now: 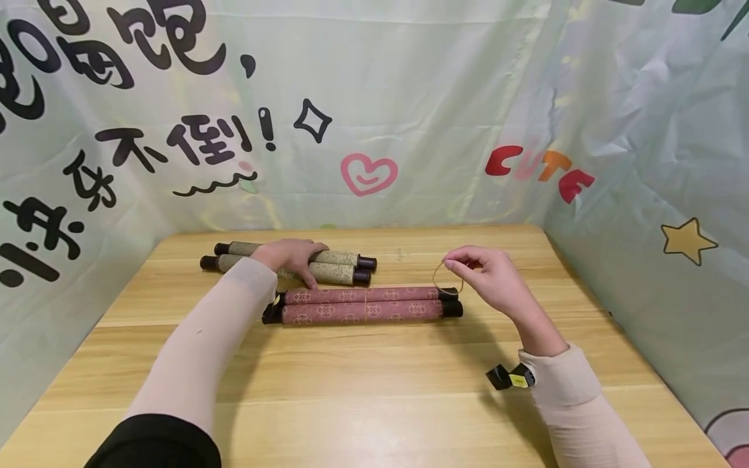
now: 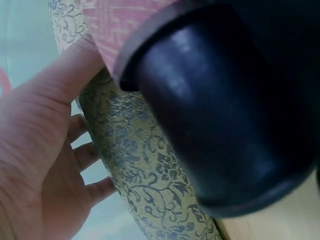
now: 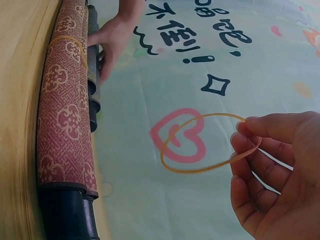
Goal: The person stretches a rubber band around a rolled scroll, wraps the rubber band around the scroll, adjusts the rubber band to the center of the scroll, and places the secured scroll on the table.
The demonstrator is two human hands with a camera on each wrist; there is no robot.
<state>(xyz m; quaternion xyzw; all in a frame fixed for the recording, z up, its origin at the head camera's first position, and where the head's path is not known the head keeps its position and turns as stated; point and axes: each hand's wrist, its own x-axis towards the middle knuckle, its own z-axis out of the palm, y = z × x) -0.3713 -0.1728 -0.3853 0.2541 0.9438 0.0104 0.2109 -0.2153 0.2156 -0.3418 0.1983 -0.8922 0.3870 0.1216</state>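
Note:
Two beige-green patterned scrolls [image 1: 333, 273] with black end knobs lie side by side near the back of the table. My left hand [image 1: 290, 255] grips them around the middle, thumb on the near side and fingers over the far side. Just in front lies a pair of dark pink floral scrolls [image 1: 328, 313], bound at the middle by a thin yellowish rubber band [image 3: 65, 38]. Between thumb and index finger, my right hand [image 1: 497, 278] pinches another rubber band [image 3: 197, 170], which hangs as a loose loop beyond the pink scrolls' right end.
The wooden table [image 1: 374, 390] extends toward me in front of the scrolls. Printed fabric walls [image 1: 439, 97] rise along the back and both sides. A small black device with a yellow label [image 1: 519, 379] sits at my right wrist.

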